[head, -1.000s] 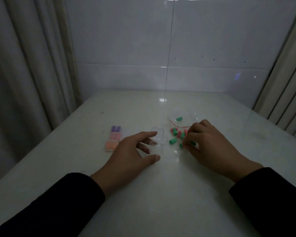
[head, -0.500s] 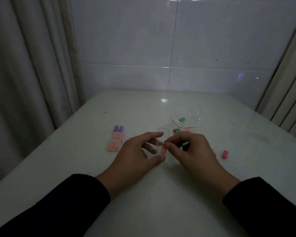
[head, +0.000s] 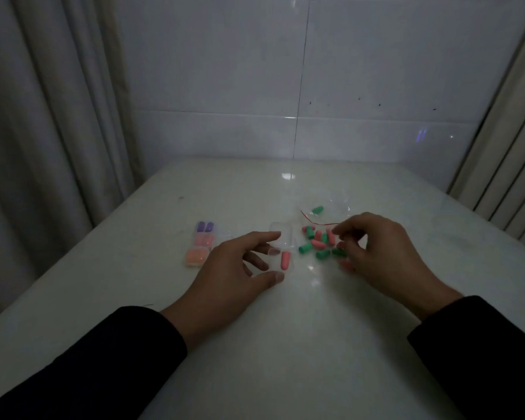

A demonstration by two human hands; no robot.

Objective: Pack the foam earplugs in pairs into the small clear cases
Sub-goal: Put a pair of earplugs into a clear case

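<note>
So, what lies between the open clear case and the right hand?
In the head view, loose pink and green foam earplugs lie scattered on the table between the open clear case and the right hand.
</note>
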